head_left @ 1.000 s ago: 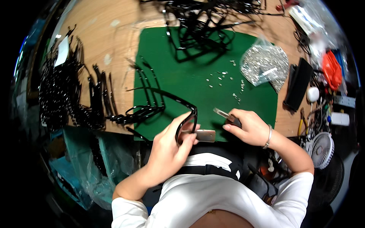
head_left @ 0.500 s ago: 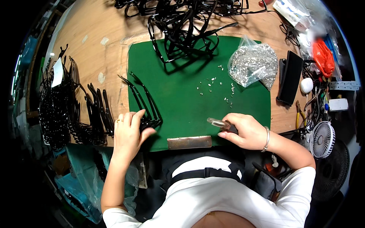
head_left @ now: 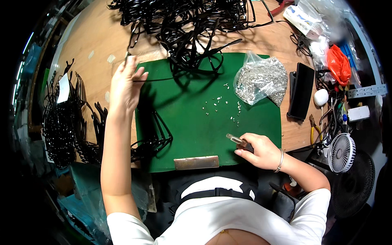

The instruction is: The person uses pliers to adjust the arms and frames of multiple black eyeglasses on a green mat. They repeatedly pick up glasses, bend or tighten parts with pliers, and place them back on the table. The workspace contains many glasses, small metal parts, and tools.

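My left hand (head_left: pixel 126 85) is stretched toward the far left of the green mat (head_left: pixel 192 122), its fingers closed on a black eyeglass frame (head_left: pixel 153 79). A thin dark arm of that frame sticks out to the right of the fingers; the rest merges with the heap. My right hand (head_left: pixel 261 152) grips a small pair of pliers (head_left: pixel 236 139) with a pale metal tip, above the near right of the mat. Between the hands and the bag lie small silvery parts (head_left: pixel 216 102). Several black frames (head_left: pixel 157 143) rest at the mat's left edge, below my left forearm.
A big heap of black eyeglass frames (head_left: pixel 188 24) covers the table's far side. More stand stacked at left (head_left: pixel 67 130). A clear bag of silvery parts (head_left: pixel 261 79), a black case (head_left: pixel 301 92), yellow-handled pliers (head_left: pixel 315 131) and a white fan (head_left: pixel 342 153) are at right. A metal block (head_left: pixel 196 163) lies at the near edge.
My left hand has gone from the frames at the mat's left edge up to the far heap and closed on a frame there. The right hand stays in place with the pliers. The view has shifted slightly.
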{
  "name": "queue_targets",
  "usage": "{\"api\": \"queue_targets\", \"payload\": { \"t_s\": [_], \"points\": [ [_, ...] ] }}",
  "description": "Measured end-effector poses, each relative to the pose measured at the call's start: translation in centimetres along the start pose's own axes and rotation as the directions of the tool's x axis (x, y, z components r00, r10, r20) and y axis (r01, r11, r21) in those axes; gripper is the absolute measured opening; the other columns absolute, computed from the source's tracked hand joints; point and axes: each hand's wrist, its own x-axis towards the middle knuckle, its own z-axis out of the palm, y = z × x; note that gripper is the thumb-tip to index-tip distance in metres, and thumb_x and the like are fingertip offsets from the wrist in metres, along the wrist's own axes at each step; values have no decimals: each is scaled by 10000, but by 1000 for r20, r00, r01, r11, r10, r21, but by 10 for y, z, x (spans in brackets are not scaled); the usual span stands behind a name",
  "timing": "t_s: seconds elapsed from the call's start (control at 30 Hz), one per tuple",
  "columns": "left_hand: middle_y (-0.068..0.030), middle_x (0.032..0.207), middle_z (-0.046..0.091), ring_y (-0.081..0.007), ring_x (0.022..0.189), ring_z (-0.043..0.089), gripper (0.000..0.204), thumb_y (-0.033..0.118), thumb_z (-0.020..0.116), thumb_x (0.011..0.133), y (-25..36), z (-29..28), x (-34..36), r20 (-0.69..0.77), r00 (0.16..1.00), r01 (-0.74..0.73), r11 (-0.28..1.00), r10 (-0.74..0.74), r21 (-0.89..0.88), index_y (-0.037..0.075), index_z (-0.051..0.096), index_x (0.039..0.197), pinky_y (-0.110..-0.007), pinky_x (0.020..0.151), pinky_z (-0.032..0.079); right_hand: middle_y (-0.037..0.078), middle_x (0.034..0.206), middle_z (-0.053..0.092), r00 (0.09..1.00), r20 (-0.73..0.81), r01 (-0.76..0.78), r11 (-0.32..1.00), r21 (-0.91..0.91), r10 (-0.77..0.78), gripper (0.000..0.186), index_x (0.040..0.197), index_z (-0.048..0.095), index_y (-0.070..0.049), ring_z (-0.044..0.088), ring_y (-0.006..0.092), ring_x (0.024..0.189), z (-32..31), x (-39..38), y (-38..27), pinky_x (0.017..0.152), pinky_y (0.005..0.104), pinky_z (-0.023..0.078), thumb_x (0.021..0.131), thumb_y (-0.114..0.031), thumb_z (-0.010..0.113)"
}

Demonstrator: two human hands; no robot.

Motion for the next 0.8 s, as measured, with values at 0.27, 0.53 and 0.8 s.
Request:
{"api": "queue_targets", "payload": {
  "t_s": [0.27, 0.53, 0.8],
  "points": [
    [-97, 991, 527, -103, 635, 496, 443, 288, 500, 855, 21, -5, -122, 184, 870, -386, 865, 457, -320, -2, 419, 1180, -209, 673, 473, 137, 927, 484, 983, -128, 91, 950, -298, -135, 311, 971, 497, -17, 540, 302, 763, -4, -3, 14, 690, 377, 436, 724, -170, 606],
    [-60, 935, 568, -17, 393, 297, 375, 221, 324, 932, 9, 14, -156, -102, 773, -634, 760, 626, -139, 1, 324, 1235, -215, 677, 456, 113, 980, 462, 978, -120, 76, 828, -556, -170, 418, 1055, 468, 20, 525, 243, 823, 10, -8, 13, 703, 343, 415, 699, -146, 612],
    [-102, 693, 552, -140, 391, 483, 245, 246, 380, 889, -20, 36, -215, 263, 962, -60, 996, 75, -66, 64, 321, 1041, -327, 568, 511, 140, 759, 526, 971, -235, -25, 957, -290, -45, 195, 839, 494, -5, 541, 313, 746, -16, 6, 20, 667, 383, 443, 683, -80, 584]
  ]
}}
